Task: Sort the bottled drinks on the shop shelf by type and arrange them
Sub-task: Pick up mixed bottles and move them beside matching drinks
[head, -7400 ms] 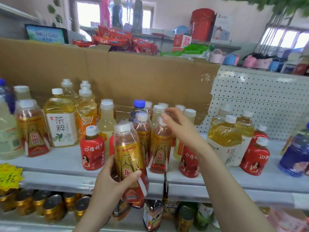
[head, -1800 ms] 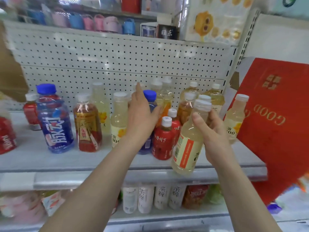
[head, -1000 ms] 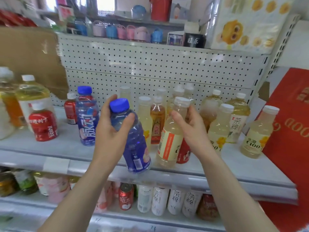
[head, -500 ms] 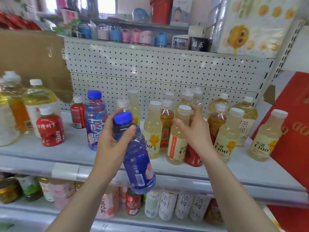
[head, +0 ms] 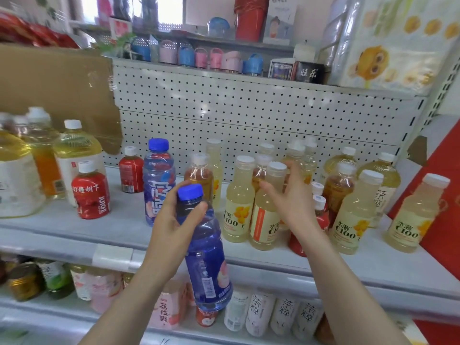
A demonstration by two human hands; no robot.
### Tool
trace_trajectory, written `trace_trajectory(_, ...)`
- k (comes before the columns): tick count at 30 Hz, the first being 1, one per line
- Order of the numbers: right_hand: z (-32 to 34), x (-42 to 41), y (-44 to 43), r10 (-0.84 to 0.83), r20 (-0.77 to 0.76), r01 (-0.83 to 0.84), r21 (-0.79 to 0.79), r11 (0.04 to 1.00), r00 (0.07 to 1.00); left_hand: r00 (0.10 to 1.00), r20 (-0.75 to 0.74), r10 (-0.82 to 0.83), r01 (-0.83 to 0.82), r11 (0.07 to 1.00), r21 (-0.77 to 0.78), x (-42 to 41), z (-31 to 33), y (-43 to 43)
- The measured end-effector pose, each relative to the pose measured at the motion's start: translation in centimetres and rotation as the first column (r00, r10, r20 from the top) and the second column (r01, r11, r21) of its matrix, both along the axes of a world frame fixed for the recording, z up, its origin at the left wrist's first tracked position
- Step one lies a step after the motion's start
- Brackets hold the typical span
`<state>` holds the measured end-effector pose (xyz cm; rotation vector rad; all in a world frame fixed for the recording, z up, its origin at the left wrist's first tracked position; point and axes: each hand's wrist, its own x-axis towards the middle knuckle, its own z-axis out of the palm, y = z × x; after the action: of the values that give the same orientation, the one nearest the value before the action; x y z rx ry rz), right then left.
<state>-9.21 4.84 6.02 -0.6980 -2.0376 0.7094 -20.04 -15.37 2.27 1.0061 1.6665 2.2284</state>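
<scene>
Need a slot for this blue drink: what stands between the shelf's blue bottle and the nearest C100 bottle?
An amber drink bottle, a pale bottle behind it, per the head view.

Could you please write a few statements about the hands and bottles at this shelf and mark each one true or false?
1. The left hand grips a blue-capped bottle. True.
2. That bottle stands on the shelf. False: it is held tilted in front of the shelf edge.
3. A second blue-capped bottle stands on the shelf. True.
4. The right hand lifts a red juice bottle. False: its fingers are spread beside a pale C100 bottle that stands on the shelf.
</scene>
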Motion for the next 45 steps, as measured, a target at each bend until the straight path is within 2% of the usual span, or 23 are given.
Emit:
trace_trajectory(14,-1.0,-5.6,-2.5,-0.063,-0.066,0.066,0.038,0.997,0.996,1.000,0.008,0.022,-0.022,1.000,0.006,-1.1,-0.7,-1.1)
trace_trajectory(19,-0.5,-6.4,-3.0,-0.062,-0.028,0.063,0.025,0.998,0.998,1.000,-0.007,0.009,-0.009,1.000,-0.020,-0.9,-0.6,-0.8)
trace_trajectory(22,0.3,-5.8,-2.5,-0.086,0.044,0.081,0.111,0.990,0.995,1.000,-0.011,0.008,-0.008,1.000,-0.021,-0.7,-0.7,-0.7)
trace_trajectory(25,1.6,-4.5,-0.7,-0.125,-0.022,0.126,0.135,0.983,0.992,1.000,-0.004,-0.001,0.001,1.000,-0.014,-0.6,-0.8,-0.9)
trace_trajectory(26,1.9,-4.3,0.2,-0.134,-0.009,0.134,0.136,0.982,0.991,1.000,0.001,0.000,0.000,1.000,-0.016,-0.6,-0.9,-0.9)
trace_trajectory(30,2.4,-4.8,2.4,-0.141,0.260,0.084,0.218,0.972,0.955,1.000,0.020,0.009,-0.008,1.000,-0.028,-0.5,-1.1,-0.9)
trace_trajectory(37,3.4,-3.1,2.1,-0.109,0.163,0.085,0.143,0.986,0.981,0.997,0.067,0.032,-0.030,0.999,-0.035,-0.2,-1.6,-0.8)
trace_trajectory(40,2.7,-1.4,1.7,-0.114,0.099,0.096,0.167,0.981,0.989,0.996,0.088,0.021,-0.018,0.999,-0.039,0.0,-1.8,-0.9)
trace_trajectory(45,2.2,0.4,1.0,-0.063,0.096,0.043,0.196,0.980,0.993,0.997,0.080,0.021,-0.016,0.997,-0.072,0.7,-1.9,-0.6)
